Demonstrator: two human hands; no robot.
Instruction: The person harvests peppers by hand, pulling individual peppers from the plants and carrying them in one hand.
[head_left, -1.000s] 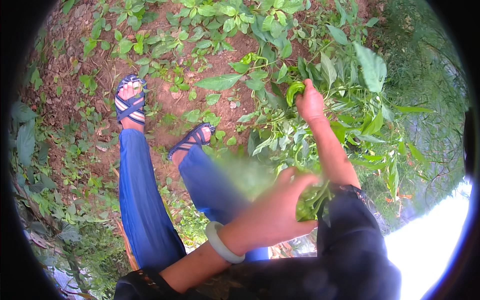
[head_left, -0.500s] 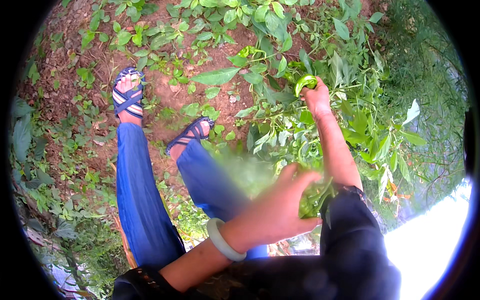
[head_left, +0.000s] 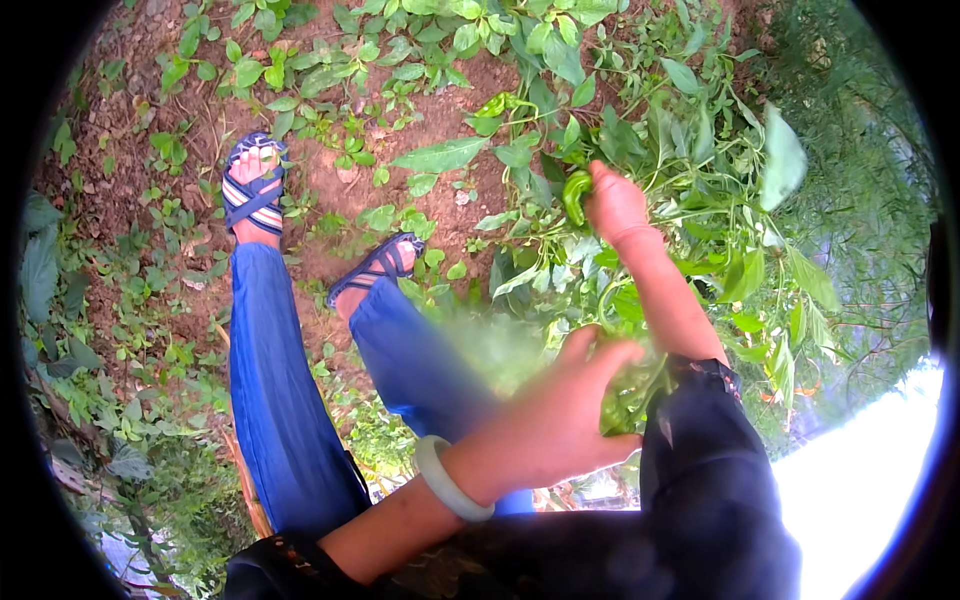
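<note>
My left hand [head_left: 556, 415], with a pale bangle [head_left: 447, 480] on its wrist, is closed around several green peppers [head_left: 622, 402] close to my body. Some of their stems stick out towards my right sleeve. Farther out, my right hand [head_left: 614, 208] is among the leaves of a pepper plant [head_left: 690, 170], its fingers closed on a curled green pepper [head_left: 576, 198]. The fingertips are partly hidden, and I cannot tell whether this pepper is still joined to its stem. Another wrinkled green pepper [head_left: 492, 105] hangs to the left of that hand.
My sandalled feet [head_left: 255, 190] stand on reddish-brown soil [head_left: 330, 200] dotted with low weeds. Feathery green plants [head_left: 850, 200] grow along the right side. Leafy growth [head_left: 90, 400] borders the left, and a bright glare [head_left: 860, 480] fills the lower right.
My right hand has moved slightly nearer and to the left with the curled pepper, turning it downward. The plant's leaves beside it have swung. My left hand has stayed nearly still.
</note>
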